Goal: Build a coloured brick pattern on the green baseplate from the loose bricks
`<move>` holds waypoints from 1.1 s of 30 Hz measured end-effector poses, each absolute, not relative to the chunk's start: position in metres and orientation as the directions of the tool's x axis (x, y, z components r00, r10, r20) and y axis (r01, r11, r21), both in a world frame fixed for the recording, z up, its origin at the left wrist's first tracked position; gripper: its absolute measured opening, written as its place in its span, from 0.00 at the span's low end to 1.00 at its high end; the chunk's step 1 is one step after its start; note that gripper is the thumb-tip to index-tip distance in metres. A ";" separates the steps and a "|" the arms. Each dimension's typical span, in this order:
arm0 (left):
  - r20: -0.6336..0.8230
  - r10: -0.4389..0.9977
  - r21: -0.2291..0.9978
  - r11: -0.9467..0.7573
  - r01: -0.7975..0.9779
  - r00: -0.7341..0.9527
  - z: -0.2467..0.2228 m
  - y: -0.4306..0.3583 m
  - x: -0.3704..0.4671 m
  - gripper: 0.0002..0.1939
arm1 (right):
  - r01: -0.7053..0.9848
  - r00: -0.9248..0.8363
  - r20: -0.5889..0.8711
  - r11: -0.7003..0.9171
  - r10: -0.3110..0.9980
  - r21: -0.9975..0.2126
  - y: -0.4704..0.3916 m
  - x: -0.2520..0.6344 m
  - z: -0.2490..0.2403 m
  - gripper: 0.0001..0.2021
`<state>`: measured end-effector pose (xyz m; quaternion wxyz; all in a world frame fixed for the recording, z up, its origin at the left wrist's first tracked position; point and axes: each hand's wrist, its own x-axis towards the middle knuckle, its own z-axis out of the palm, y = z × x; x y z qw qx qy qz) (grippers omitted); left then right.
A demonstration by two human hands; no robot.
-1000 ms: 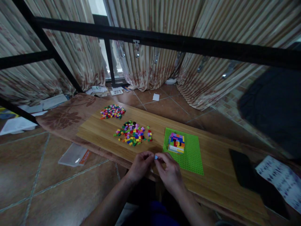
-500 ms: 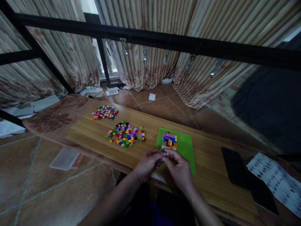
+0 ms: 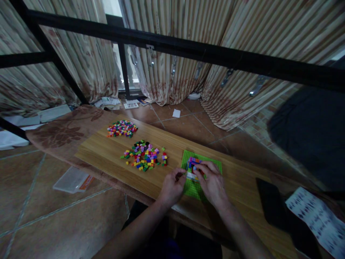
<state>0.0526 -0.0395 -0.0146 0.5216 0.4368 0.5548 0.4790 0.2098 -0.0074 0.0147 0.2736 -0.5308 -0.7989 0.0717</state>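
Observation:
My right hand is over the coloured brick build, with thumb and forefinger pinched on a small light-blue brick. Under the build lies a green studded baseplate, partly covered by that hand. My left hand rests at the baseplate's left edge, its fingers curled and thumb close to the forefinger; whether anything is between them is too small to tell. Left of the hands, loose bricks are spread on the wooden board, and a second brick pile sits farther back.
A black flat object and a printed sheet lie at the right. A dark metal bar crosses above, in front of striped curtains. On the floor at left is a clear plastic lid.
My right hand has moved up and right, away from my left hand, onto the build with the light-blue brick. My left hand has shifted slightly right. The view has shifted a little.

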 end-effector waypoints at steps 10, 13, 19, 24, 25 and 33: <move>0.075 0.997 0.901 -0.074 0.427 0.016 -0.010 -0.045 0.051 0.18 | 0.865 -0.409 0.352 0.481 0.842 -0.145 -0.006 0.201 0.012 0.10; 0.132 0.987 0.846 -0.161 0.508 0.093 -0.007 -0.044 0.051 0.20 | 0.881 -0.382 0.365 0.453 0.849 -0.132 -0.007 0.199 0.011 0.10; 0.174 0.970 0.766 -0.242 0.595 0.171 -0.011 -0.044 0.053 0.21 | 0.883 -0.313 0.420 0.424 0.852 -0.202 -0.009 0.201 0.006 0.13; 0.150 0.968 0.706 -0.248 0.664 0.202 -0.013 -0.045 0.053 0.25 | 0.873 -0.314 0.425 0.434 0.849 -0.221 -0.015 0.202 0.006 0.13; 0.146 0.967 0.699 -0.250 0.670 0.208 -0.013 -0.045 0.053 0.25 | 0.876 -0.314 0.422 0.431 0.850 -0.217 -0.016 0.202 0.006 0.13; 0.143 0.964 0.678 -0.261 0.687 0.226 -0.012 -0.044 0.053 0.26 | 0.890 -0.332 0.421 0.428 0.844 -0.157 -0.021 0.203 0.004 0.15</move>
